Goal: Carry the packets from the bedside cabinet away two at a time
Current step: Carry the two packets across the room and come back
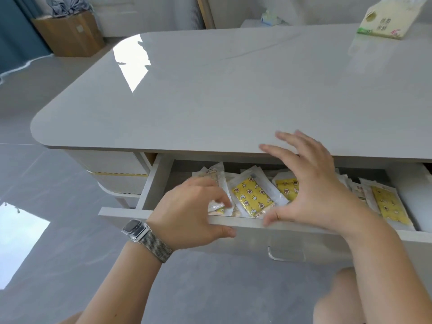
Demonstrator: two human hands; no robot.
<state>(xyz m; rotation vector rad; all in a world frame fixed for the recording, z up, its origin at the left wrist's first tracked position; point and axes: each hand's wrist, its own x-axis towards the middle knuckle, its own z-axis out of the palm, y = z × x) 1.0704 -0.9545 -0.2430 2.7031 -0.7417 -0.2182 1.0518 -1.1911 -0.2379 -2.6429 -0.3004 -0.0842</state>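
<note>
The pale grey bedside cabinet (233, 90) has its drawer (121, 212) pulled out. Several clear packets lie inside, each with a yellow star-patterned item; one lies in the middle (252, 197) and another at the right (390, 206). My left hand (187, 213), with a watch on its wrist, reaches over the drawer front. Its bent fingertips touch a packet (216, 174) at the left and its thumb stays outside the front edge. My right hand (313, 188) hovers over the middle packets with fingers spread, holding nothing. Motion blurs both hands.
A tissue pack (385, 22) stands on the cabinet top at the far right. The drawer's handle (286, 253) sits below my hands. A cardboard box (70, 33) stands on the grey floor at the back left. My knee (346, 300) is at the bottom right.
</note>
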